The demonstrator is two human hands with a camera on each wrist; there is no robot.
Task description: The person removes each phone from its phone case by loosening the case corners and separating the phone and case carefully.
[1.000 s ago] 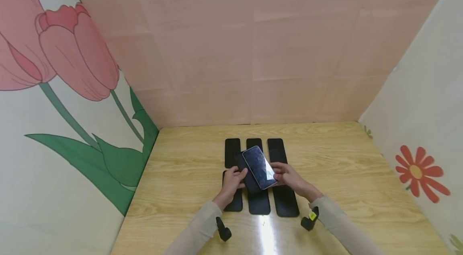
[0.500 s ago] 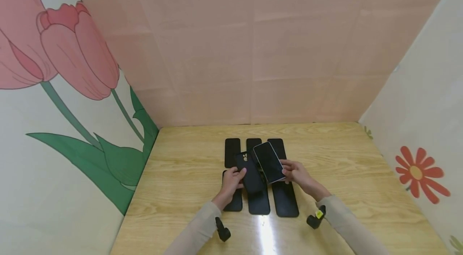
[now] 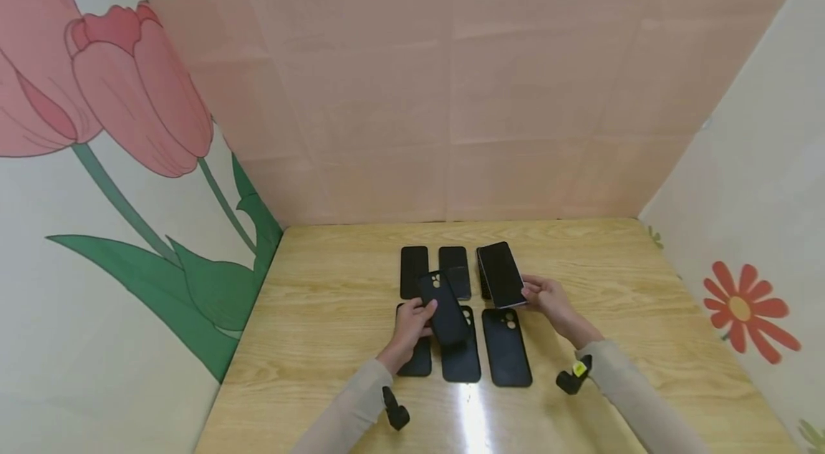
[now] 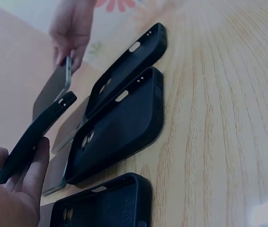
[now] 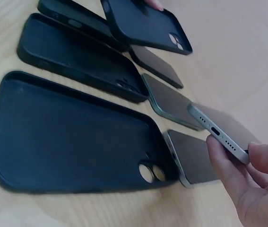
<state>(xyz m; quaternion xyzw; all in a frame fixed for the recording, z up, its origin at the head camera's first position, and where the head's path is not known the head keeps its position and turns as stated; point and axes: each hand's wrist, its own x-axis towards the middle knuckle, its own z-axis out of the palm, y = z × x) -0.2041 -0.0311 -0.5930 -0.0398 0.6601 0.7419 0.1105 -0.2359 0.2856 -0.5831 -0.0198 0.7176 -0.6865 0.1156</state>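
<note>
My left hand (image 3: 407, 329) pinches a dark phone case (image 3: 445, 311) by its edge, its hollow inside and camera holes showing. It is tilted above the front row. The thumb and fingers of my right hand (image 3: 553, 305) grip the lower end of a smartphone (image 3: 503, 275), dark screen up; its charging port (image 5: 215, 131) shows in the right wrist view. This phone hovers over another phone (image 5: 195, 161), covering most of it in the head view. Nearer me lie three black cases, left (image 3: 422, 361), middle (image 3: 465, 362) and right (image 3: 507, 346).
Behind the cases, a left phone (image 3: 414, 271) and a middle phone (image 3: 455, 271) lie flat in the back row. All rest on a wood-grain table (image 3: 335, 296). A pink wall (image 3: 445, 117) rises at its far edge, with flower-printed sheets on both sides.
My right hand has carried the phone rightward and away from me, off the case in my left hand to above the right back phone. The left hand has stayed nearly still.
</note>
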